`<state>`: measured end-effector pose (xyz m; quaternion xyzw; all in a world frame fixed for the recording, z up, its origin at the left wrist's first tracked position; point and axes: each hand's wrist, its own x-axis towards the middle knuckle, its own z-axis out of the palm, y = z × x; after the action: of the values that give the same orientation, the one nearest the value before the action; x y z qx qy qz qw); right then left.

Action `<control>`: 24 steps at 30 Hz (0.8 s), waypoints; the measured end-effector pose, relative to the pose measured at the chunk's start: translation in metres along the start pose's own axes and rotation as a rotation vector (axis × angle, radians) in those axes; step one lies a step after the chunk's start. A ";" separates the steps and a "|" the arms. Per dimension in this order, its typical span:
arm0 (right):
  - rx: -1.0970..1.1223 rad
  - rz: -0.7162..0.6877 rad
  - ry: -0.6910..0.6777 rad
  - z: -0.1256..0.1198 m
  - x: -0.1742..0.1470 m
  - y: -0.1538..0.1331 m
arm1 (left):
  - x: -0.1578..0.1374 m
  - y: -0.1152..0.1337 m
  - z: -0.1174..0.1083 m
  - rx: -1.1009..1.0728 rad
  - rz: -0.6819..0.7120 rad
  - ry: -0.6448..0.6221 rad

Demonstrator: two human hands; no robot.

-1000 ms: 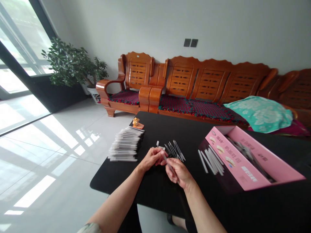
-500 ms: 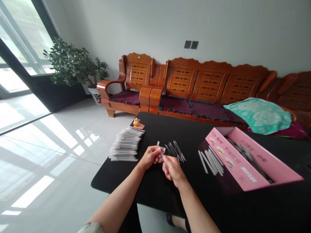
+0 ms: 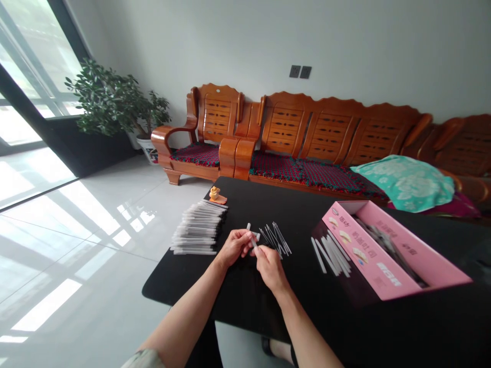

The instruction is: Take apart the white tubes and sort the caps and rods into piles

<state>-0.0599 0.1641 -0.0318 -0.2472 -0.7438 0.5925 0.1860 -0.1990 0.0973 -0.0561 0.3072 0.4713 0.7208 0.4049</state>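
Note:
Both hands meet over the near middle of the black table (image 3: 184, 286). My left hand (image 3: 236, 246) is closed on a slim whitish pen (image 3: 248, 226), whose end sticks up past the fingers. The fingers of my right hand (image 3: 270, 266) pinch a pale pen part (image 3: 254, 244) against the left fingertips; where the pieces meet is partly hidden. Just beyond the right hand lie several thin pen refills (image 3: 276, 237), loosely crossed. Left of the hands, many whitish pens (image 3: 197, 230) lie side by side in a long row. Several white pen barrels (image 3: 332, 253) rest farther right.
A pink open box (image 3: 368, 255) with dark slim pieces inside stands on the right. A small orange figurine (image 3: 215, 194) sits at the table's far left corner. Behind are a wooden sofa (image 3: 330, 133), a turquoise cloth (image 3: 410, 181) and a potted plant (image 3: 115, 102).
My right hand has turned slightly, and its fingers are a little nearer the left fingertips. The whole view has shifted slightly; the piles lie as before.

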 end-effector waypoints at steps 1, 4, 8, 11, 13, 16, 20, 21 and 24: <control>0.140 0.078 -0.104 0.000 0.000 0.000 | -0.001 0.001 0.000 -0.013 -0.007 -0.019; 0.433 0.216 -0.287 -0.004 -0.001 0.003 | -0.002 0.002 0.001 -0.027 -0.020 -0.056; 0.139 -0.002 -0.092 -0.008 -0.002 0.006 | 0.000 -0.002 0.002 0.024 -0.007 -0.021; -0.385 -0.228 0.112 -0.007 -0.004 0.008 | 0.003 -0.004 -0.002 0.024 0.015 0.067; -0.573 -0.251 0.162 -0.004 -0.007 0.009 | 0.006 -0.004 -0.006 0.006 0.033 0.127; -0.537 -0.227 0.152 -0.001 -0.010 0.010 | 0.007 -0.005 -0.008 0.032 0.056 0.142; -0.553 -0.190 0.280 -0.015 -0.007 0.013 | 0.006 -0.008 -0.007 0.203 0.142 0.218; -0.618 -0.165 0.323 -0.022 -0.006 0.015 | 0.006 -0.009 -0.008 0.266 0.158 0.261; -0.886 -0.047 0.460 -0.055 0.000 0.026 | 0.005 -0.010 -0.012 0.486 0.180 0.399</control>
<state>-0.0244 0.2121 -0.0449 -0.4100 -0.8691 0.1453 0.2355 -0.2083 0.0989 -0.0699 0.2880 0.6704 0.6663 0.1539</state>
